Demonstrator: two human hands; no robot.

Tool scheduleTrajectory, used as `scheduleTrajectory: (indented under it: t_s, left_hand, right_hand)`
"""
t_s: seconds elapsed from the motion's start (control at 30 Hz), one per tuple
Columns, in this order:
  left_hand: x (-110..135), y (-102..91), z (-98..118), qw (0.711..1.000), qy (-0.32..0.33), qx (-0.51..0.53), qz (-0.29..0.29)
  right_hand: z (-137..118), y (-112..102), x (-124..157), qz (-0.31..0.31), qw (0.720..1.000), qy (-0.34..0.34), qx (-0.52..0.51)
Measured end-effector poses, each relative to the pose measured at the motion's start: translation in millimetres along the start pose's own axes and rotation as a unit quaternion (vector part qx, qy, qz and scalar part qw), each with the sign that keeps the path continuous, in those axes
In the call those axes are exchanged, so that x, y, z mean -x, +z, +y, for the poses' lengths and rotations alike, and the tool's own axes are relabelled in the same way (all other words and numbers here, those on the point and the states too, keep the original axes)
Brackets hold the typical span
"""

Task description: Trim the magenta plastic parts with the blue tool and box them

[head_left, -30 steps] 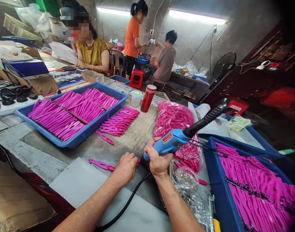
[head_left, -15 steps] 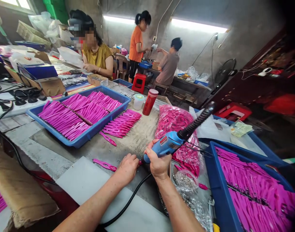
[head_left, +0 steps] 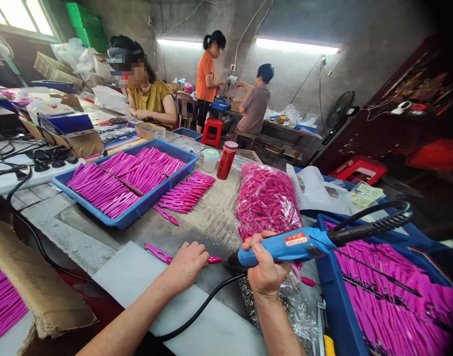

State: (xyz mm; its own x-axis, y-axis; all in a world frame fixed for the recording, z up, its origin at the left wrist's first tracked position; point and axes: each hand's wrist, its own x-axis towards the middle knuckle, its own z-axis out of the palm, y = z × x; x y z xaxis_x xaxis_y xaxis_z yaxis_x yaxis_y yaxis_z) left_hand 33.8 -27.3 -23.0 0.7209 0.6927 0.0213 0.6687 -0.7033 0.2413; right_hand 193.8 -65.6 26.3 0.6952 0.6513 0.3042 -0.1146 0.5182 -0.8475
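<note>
In the head view my right hand (head_left: 268,264) wraps round a blue electric screwdriver (head_left: 281,247). The tool lies almost level, its dark nose pointing left and close to the table, just beyond the glossy end of a slim pink plastic piece (head_left: 215,259). My left hand (head_left: 187,262) is closed over the middle of that piece and holds it against the table; the fingers cover part of it. Whether the screwdriver's tip touches anything I cannot tell. Small metal screws (head_left: 221,232) are scattered on the table behind the nose.
A blue tray (head_left: 124,222) of pink pieces stands at left, a row of pink pieces (head_left: 187,193) beside it. Behind the tool sits a clear bag of pink parts (head_left: 268,198). Another blue tray (head_left: 326,296) is at right. A black cable (head_left: 207,296) crosses the front. Co-workers sit and stand beyond.
My right hand has moved right and a little down, and the screwdriver has swung from steeply tilted to nearly level. My left hand stays on the pink piece, shifted slightly. The camera view has shifted a little.
</note>
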Motion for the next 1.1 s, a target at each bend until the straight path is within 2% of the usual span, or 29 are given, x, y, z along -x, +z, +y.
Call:
scheduleTrajectory:
  t_s: [0.6, 0.9, 1.1]
  left_hand:
    - [1.6, 3.7, 0.0, 0.999, 0.004, -0.025, -0.019]
    - [1.6, 11.1, -9.5, 0.999, -0.003, -0.001, 0.034]
    - [1.7, 13.5, -10.0, 0.999, 0.009, -0.011, 0.039]
  right_hand:
    - [13.0, -9.8, 2.0, 0.028, 0.999, 0.019, -0.019]
    - [16.4, -17.2, -1.5, 0.047, 0.999, 0.013, -0.009]
    - [20.7, -22.4, -2.4, 0.059, 0.998, 0.03, -0.017]
